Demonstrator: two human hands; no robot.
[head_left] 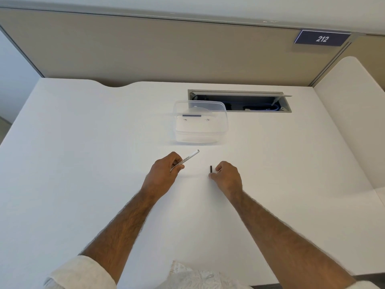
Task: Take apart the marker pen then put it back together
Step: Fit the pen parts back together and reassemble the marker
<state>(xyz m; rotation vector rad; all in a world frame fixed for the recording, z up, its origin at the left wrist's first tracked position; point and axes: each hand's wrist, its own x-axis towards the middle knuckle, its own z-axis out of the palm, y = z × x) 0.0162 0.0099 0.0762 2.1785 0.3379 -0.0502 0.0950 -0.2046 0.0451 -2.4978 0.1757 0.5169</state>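
Two hands over white desk (83, 142), both nearer than clear plastic container (201, 124). Left hand (162, 176) closed around white marker barrel (188, 158), angled toward container. Right hand (227, 177) pinches small dark marker piece (210, 169), upright.

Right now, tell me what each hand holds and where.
Left hand: white marker barrel, gripped near its lower end. Right hand: small dark piece, pinched at its bottom.

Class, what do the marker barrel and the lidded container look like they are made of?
Marker barrel: probably smooth white plastic, opaque, with printed lettering. Lidded container: probably clear plastic, since the desk shows through its walls and its rim catches light.
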